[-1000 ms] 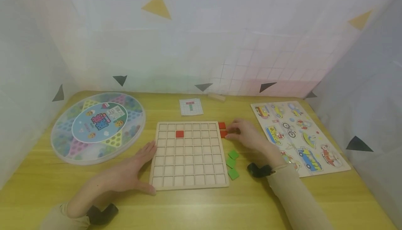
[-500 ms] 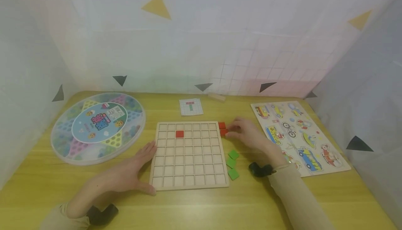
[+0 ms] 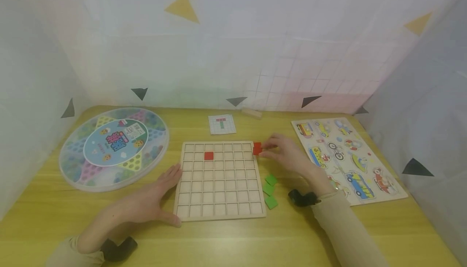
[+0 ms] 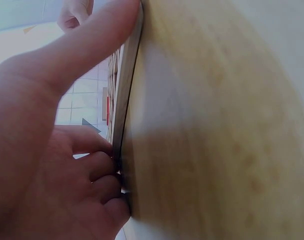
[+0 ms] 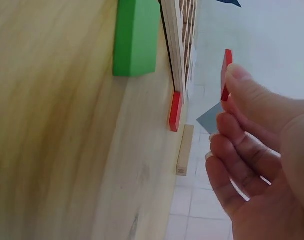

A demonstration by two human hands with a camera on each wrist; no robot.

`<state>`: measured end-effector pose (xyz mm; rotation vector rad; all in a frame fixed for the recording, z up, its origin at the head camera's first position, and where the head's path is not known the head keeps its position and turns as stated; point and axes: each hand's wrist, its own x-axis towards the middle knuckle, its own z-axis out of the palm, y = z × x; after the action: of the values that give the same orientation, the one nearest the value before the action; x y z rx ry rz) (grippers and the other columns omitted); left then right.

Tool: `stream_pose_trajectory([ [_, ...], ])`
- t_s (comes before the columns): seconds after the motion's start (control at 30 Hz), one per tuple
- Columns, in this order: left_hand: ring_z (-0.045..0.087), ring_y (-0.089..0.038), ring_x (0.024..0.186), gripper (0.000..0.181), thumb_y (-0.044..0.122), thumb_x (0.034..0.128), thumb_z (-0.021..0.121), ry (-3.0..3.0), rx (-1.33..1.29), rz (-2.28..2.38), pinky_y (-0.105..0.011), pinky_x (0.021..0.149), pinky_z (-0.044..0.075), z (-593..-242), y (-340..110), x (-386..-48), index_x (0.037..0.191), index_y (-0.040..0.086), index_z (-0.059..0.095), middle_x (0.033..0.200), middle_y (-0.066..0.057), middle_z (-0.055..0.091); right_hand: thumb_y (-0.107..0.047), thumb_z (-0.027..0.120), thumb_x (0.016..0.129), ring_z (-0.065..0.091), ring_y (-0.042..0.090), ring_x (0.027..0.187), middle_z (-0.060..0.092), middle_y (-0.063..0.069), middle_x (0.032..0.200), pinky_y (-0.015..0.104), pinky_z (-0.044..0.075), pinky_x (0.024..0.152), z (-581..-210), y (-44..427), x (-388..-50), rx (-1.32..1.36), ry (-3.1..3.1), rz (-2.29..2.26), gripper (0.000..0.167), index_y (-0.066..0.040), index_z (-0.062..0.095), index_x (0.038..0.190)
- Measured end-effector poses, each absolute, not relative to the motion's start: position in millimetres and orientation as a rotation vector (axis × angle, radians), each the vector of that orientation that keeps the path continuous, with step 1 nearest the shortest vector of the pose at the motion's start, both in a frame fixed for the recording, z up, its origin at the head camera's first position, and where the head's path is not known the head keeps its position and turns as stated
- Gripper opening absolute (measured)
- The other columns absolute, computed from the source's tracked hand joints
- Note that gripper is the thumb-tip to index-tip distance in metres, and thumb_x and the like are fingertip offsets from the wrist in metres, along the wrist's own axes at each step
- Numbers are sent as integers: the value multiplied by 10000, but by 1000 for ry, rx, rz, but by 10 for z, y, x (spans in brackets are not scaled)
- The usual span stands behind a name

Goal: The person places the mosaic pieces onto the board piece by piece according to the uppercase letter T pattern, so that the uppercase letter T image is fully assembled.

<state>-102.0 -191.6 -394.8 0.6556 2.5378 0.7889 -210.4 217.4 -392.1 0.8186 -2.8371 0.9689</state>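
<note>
A red tile (image 3: 257,151) is pinched between the thumb and forefinger of the right hand (image 3: 288,155), with the remaining fingers bent beneath. In the right wrist view, the pinched tile is shown raised above the table (image 3: 226,242) and tilted nearly edge-on to the camera. In the head view, it is seen over the right edge of the grid board (image 3: 220,186), near the far right corner. A second red tile (image 5: 175,112) is laid flat on the table just beside that corner; whether the board is touched by it cannot be told. A third red tile (image 3: 208,156) is seated in the board, in the second row from the far edge and the third column from the left. Three green tiles (image 3: 268,189) are placed in a staggered line to the right of the board. The left hand (image 3: 149,200) is spread, with its fingers set against the left edge of the board and its thumb at the near left corner. A pattern card (image 3: 228,128) is positioned beyond the board, near a wooden block (image 3: 251,113).
</note>
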Motion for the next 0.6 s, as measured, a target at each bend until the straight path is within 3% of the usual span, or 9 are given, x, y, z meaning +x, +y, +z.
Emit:
stream_pose_trajectory([
  [0.6, 24, -375, 1539, 1277, 677, 676, 775, 2542, 659, 790, -580, 1210, 151, -3942, -1915, -1020, 1595, 42, 155, 1683, -118, -11, -226, 767, 890, 625, 196, 947, 678, -6, 984, 452, 535, 881, -3855, 2052, -2040, 837, -2800, 1035, 176, -101, 742, 1010],
])
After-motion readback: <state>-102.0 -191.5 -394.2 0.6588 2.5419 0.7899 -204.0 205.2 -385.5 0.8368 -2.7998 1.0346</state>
